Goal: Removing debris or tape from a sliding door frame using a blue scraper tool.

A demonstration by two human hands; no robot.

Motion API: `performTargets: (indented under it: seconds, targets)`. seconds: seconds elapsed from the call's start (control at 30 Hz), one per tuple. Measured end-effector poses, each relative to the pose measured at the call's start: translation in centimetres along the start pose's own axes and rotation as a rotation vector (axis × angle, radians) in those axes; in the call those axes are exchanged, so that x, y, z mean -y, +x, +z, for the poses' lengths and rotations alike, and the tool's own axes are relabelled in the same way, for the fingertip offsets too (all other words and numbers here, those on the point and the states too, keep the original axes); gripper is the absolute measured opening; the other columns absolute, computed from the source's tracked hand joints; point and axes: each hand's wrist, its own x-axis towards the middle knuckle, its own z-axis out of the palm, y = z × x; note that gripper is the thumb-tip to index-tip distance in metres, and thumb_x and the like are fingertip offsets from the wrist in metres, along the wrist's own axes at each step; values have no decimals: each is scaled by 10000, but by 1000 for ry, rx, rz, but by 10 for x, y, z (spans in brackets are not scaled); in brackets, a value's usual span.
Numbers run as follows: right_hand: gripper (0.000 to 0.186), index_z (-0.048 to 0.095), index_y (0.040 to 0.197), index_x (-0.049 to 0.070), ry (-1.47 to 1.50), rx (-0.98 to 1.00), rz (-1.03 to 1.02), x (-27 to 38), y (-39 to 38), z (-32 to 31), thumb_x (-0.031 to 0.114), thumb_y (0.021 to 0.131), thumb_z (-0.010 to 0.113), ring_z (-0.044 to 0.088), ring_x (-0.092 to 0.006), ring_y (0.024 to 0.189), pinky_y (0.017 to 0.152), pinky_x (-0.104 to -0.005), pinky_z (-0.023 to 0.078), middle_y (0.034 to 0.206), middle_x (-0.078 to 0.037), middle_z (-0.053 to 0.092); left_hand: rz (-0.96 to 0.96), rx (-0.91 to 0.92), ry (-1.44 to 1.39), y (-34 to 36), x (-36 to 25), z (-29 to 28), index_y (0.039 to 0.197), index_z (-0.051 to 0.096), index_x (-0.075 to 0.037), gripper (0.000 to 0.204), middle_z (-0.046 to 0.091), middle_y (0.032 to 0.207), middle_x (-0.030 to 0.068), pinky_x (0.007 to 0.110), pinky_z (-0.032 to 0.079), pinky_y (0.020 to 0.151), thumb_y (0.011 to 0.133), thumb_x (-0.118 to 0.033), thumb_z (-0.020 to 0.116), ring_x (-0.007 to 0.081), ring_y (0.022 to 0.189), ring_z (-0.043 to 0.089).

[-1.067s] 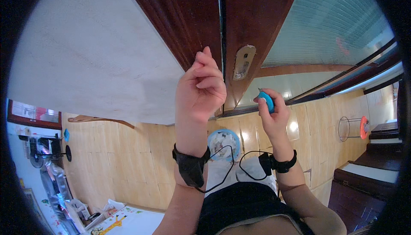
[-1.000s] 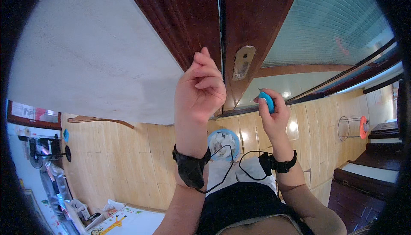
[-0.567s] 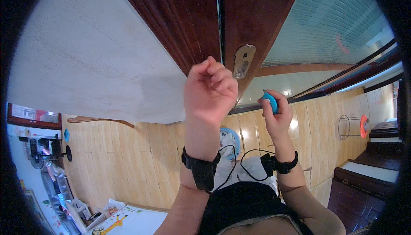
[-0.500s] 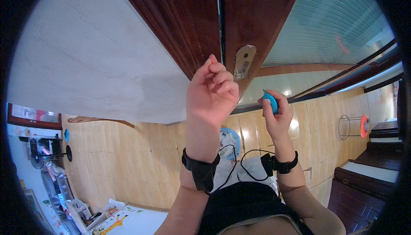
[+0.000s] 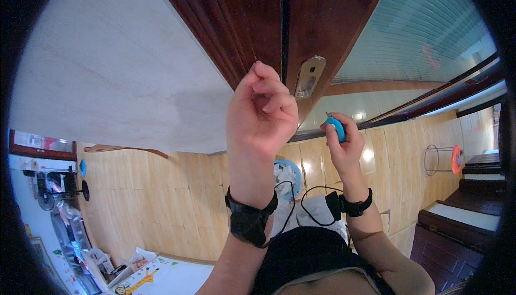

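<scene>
My left hand [image 5: 262, 112] is raised at the dark wooden door frame [image 5: 231, 21], palm turned up and fingers curled. Its thumb and index fingertip come together against or just before the wood; whatever they may pinch is too small to see. Lower and to the right, my right hand [image 5: 346, 147] grips a small rounded blue cutter [image 5: 336, 128], whose short grey tip points up and left. Between the hands and farther off, a metal recessed handle [image 5: 310, 77] is set in the brown sliding door [image 5: 328, 15]. Black straps circle both wrists.
A white wall [image 5: 123, 69] stands on the left, and ribbed glass [image 5: 414, 31] fills the door at right. A blue bin with white litter [image 5: 295, 168] sits on the wooden floor. There is an orange-topped stool [image 5: 457, 158] at right and a white table [image 5: 172, 273] at lower left.
My left hand has moved slightly up and left along the frame, its fingers a bit more curled. My right hand, still gripping the cutter, has shifted slightly left.
</scene>
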Motion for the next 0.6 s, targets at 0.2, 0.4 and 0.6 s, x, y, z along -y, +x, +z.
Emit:
performTargets:
  seconds: [0.2, 0.4, 0.6]
  targets:
    - [193, 566, 1041, 1, -18, -7, 11, -4, -3, -3, 63, 861, 599, 599, -103, 670, 581, -218, 470, 809, -90, 664, 45, -28, 51, 1, 5, 7, 826, 578, -90, 39, 605, 762, -26, 202, 322, 478, 830, -64, 549, 59, 614, 549]
    - [189, 582, 1025, 10, 4, -12, 41, -2, -3, -3, 67, 847, 613, 660, -151, 741, 644, -259, 511, 809, -109, 670, 125, 29, 190, -3, 3, -4, 821, 569, -92, 46, 574, 727, -35, 218, 309, 477, 808, -54, 546, 73, 617, 519]
    - [194, 582, 1027, 15, -38, -4, 52, -4, -5, -5, 74, 846, 618, 661, -153, 752, 652, -256, 509, 818, -110, 666, 63, 6, 152, 0, -1, -21, 878, 613, -82, 90, 614, 762, -15, 214, 304, 471, 866, -97, 526, 68, 603, 484]
